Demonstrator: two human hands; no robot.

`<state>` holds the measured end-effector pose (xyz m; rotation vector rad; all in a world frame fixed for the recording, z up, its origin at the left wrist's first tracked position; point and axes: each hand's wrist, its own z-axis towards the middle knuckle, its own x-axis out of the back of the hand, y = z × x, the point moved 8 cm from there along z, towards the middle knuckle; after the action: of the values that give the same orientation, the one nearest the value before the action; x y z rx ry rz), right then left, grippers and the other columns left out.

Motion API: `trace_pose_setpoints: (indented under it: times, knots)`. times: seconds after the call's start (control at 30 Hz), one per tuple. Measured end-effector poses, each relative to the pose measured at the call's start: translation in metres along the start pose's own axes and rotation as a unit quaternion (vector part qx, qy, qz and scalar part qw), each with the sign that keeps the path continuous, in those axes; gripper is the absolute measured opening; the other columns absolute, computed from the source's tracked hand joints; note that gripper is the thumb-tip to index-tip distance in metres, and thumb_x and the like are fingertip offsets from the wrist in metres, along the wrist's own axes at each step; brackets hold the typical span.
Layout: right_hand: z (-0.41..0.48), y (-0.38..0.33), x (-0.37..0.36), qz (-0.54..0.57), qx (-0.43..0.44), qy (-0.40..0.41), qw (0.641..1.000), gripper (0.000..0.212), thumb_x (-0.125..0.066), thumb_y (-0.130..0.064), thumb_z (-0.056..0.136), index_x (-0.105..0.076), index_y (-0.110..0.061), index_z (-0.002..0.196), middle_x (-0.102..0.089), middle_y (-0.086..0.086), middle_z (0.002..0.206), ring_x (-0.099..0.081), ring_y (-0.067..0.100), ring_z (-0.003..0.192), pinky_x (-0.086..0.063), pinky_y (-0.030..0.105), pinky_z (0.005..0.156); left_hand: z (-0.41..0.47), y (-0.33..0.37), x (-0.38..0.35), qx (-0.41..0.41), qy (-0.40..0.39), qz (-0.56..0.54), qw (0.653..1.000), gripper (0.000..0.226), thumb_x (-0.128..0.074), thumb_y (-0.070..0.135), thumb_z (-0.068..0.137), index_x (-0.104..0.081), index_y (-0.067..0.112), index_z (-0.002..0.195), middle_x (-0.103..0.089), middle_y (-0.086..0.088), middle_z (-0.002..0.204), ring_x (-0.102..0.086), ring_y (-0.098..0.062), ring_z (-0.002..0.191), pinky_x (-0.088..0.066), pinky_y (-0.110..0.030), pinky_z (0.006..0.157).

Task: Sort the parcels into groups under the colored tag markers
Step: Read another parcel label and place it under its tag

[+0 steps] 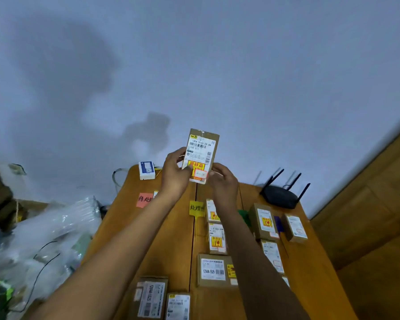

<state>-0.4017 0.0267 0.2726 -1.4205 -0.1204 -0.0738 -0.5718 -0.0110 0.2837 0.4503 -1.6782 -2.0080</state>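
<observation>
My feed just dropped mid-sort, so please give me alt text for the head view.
Both hands, left hand and right hand, hold a small cardboard parcel upright above a wooden table, label facing the camera. Below lie a pink tag, a yellow tag, several labelled parcels and a black router.

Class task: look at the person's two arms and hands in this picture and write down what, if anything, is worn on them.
Both forearms are bare as far as the picture shows: no sleeves in view. The left hand and the right hand wear no gloves. No watch, bracelet or ring is visible on the wrists or fingers.
</observation>
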Motion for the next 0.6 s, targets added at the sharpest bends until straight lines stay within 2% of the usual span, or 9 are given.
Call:
trace_pose_setpoints:
  times: [0.1, 0.17, 0.27, 0.37, 0.47, 0.6]
  knots:
    - [0.006, -0.051, 0.002, 0.036, 0.044, 0.002, 0.998, 0.026, -0.06, -0.01, 0.095, -0.07, -0.017, 0.119, -0.075, -0.002, 0.114, -0.071, 0.015, 0.106, -0.061, 0.035, 0.089, 0.007, 0.058, 0.012, -0.065, 0.018, -0.01, 0.998, 0.046, -0.063, -0.002, 0.089, -0.061, 0.018, 0.13, -0.059, -0.001, 0.132, -0.058, -0.01, 0.116, -0.046, 0.001, 0.067]
    - [0.006, -0.087, 0.004, 0.052, 0.073, 0.001, 0.996, 0.026, -0.063, -0.009, 0.094, -0.07, -0.019, 0.118, -0.074, -0.006, 0.112, -0.071, 0.016, 0.106, -0.061, 0.041, 0.09, 0.007, 0.095, 0.021, -0.098, 0.025, -0.023, 0.995, 0.044, -0.064, 0.003, 0.091, -0.06, 0.021, 0.13, -0.059, -0.001, 0.133, -0.057, -0.009, 0.116, -0.048, -0.002, 0.072]
    - [0.001, -0.141, 0.006, 0.082, 0.12, -0.01, 0.989, 0.025, -0.065, -0.011, 0.094, -0.068, -0.022, 0.116, -0.073, -0.012, 0.11, -0.071, 0.018, 0.107, -0.062, 0.035, 0.087, 0.004, 0.146, 0.034, -0.14, 0.033, -0.033, 0.989, 0.045, -0.067, 0.01, 0.092, -0.058, 0.026, 0.133, -0.055, 0.001, 0.133, -0.057, -0.006, 0.112, -0.054, -0.008, 0.067]
    - [-0.011, -0.182, 0.011, 0.121, 0.143, -0.017, 0.982, 0.025, -0.065, -0.01, 0.095, -0.066, -0.021, 0.118, -0.072, -0.012, 0.112, -0.072, 0.018, 0.106, -0.062, 0.028, 0.081, -0.006, 0.188, 0.049, -0.174, 0.043, -0.035, 0.983, 0.047, -0.07, 0.017, 0.091, -0.055, 0.027, 0.135, -0.054, 0.002, 0.13, -0.057, -0.01, 0.113, -0.062, -0.023, 0.071]
    - [-0.029, -0.216, 0.012, 0.135, 0.159, -0.064, 0.976, 0.026, -0.065, -0.009, 0.095, -0.066, -0.018, 0.12, -0.072, -0.008, 0.114, -0.074, 0.017, 0.102, -0.061, 0.024, 0.075, -0.022, 0.213, 0.069, -0.212, 0.044, -0.05, 0.975, 0.047, -0.068, 0.022, 0.093, -0.05, 0.035, 0.134, -0.052, 0.006, 0.133, -0.056, -0.01, 0.119, -0.061, -0.021, 0.072]
    - [-0.049, -0.257, 0.016, 0.136, 0.188, -0.104, 0.967, 0.025, -0.067, -0.011, 0.095, -0.066, -0.022, 0.117, -0.072, -0.007, 0.115, -0.075, 0.017, 0.099, -0.062, 0.027, 0.078, -0.041, 0.241, 0.086, -0.248, 0.027, -0.092, 0.964, 0.047, -0.067, 0.025, 0.093, -0.045, 0.04, 0.133, -0.057, 0.02, 0.128, -0.056, -0.003, 0.123, -0.059, -0.019, 0.08]
